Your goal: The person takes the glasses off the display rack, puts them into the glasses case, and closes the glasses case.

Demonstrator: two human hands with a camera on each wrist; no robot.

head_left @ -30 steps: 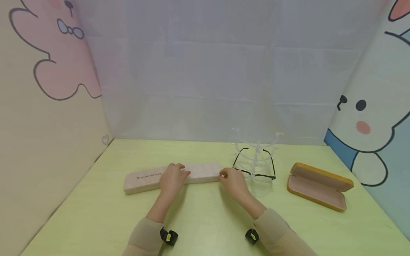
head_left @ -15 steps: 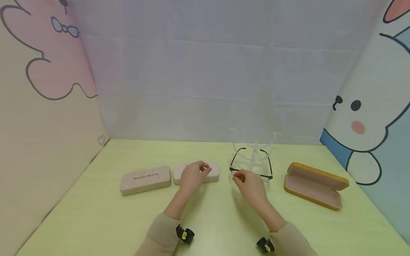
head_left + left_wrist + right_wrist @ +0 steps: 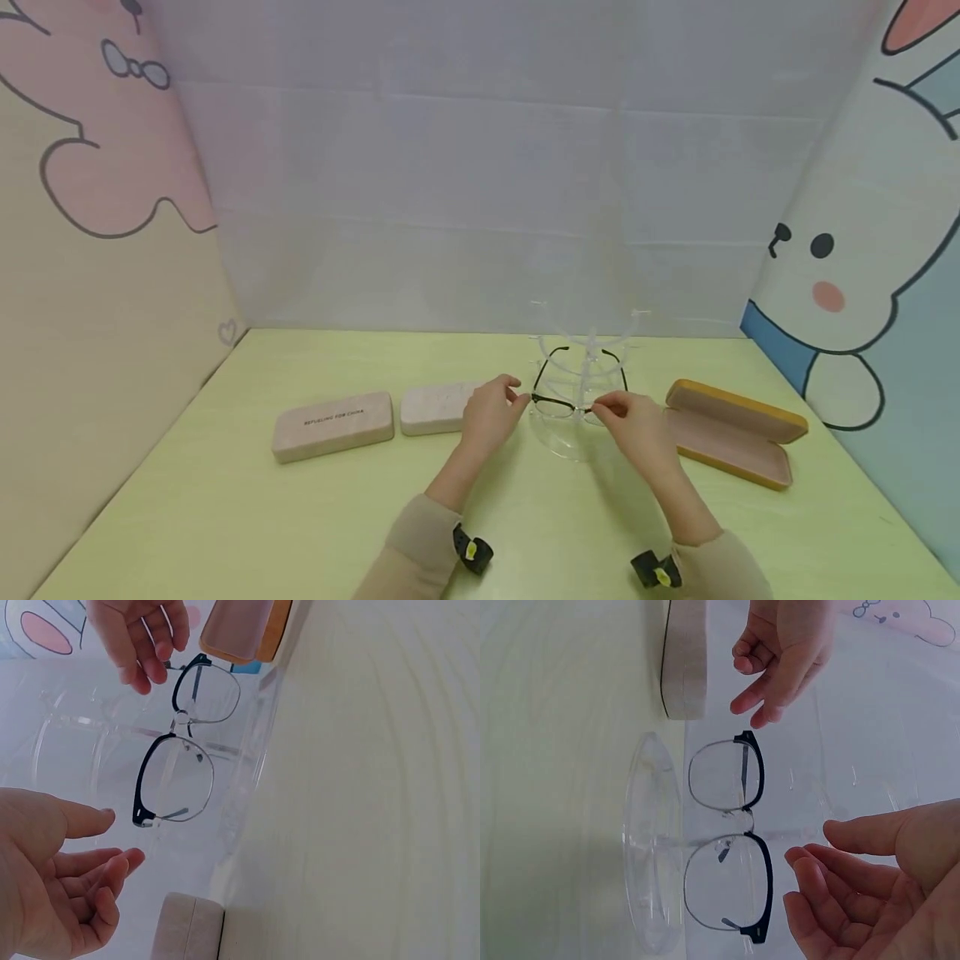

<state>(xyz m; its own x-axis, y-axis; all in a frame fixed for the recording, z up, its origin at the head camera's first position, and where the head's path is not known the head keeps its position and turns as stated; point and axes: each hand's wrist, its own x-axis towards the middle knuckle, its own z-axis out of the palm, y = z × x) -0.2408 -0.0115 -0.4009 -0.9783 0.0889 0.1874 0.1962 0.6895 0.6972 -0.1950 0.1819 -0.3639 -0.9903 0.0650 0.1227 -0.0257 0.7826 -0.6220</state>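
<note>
Black half-rim eyeglasses (image 3: 552, 401) sit on a clear display stand (image 3: 590, 346), lenses facing me and arms reaching back. In the left wrist view, my left hand (image 3: 56, 877) is beside one end of the eyeglasses (image 3: 141, 780), thumb and fingers apart with nothing between them. My right hand (image 3: 870, 881) hovers by the other end, its fingers loosely bent and a gap left to the black rim (image 3: 769, 881). From the head, the left hand (image 3: 491, 417) and right hand (image 3: 641, 433) flank the stand, and the right one overlaps the eyeglasses' right end.
A pale case (image 3: 333, 427) with printed lettering lies at the left. Another pale case (image 3: 431, 408) is partly covered by my left hand. At the right, a mustard-yellow eyeglass case (image 3: 738, 454) lies with its lid up. A sheet-covered wall (image 3: 420, 208) stands behind.
Both hands have moved right, from the pale case in the middle to either side of the eyeglasses. The view has turned slightly right. The cases stay where they were.
</note>
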